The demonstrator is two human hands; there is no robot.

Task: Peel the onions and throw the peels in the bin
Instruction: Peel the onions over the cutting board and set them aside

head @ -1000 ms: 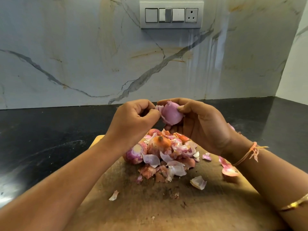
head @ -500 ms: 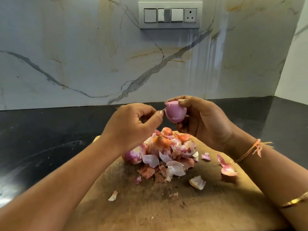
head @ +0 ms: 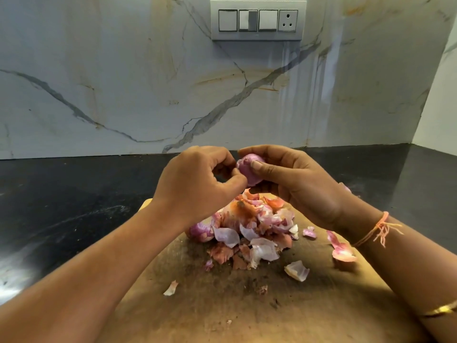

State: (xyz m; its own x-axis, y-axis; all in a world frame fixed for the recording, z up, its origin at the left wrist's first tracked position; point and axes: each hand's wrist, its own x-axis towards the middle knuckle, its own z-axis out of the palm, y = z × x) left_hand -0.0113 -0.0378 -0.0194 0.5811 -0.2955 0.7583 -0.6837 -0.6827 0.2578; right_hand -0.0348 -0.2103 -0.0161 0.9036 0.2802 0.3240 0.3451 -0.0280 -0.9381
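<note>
My right hand (head: pixel 294 184) grips a small pink-purple onion (head: pixel 249 169) above the wooden chopping board (head: pixel 247 305), thumb across its front. My left hand (head: pixel 197 184) has its fingers curled and its thumb and fingertips pinch at the onion's left side. Below the hands lies a heap of pink, white and orange peels (head: pixel 254 229). A partly peeled onion (head: pixel 201 230) sits at the heap's left edge, half hidden by my left wrist. No bin is in view.
Loose peel scraps lie on the board: one at front left (head: pixel 171 288), one at right (head: pixel 296 270) and a pink piece (head: pixel 342 251) by my right wrist. The board rests on a black counter (head: pixel 61 199) against a marble wall with a switch panel (head: pixel 257 19).
The peel flap that stood off the held onion a second ago is gone. My left hand has come back against the onion's left side, and the onion has turned in my right hand.
</note>
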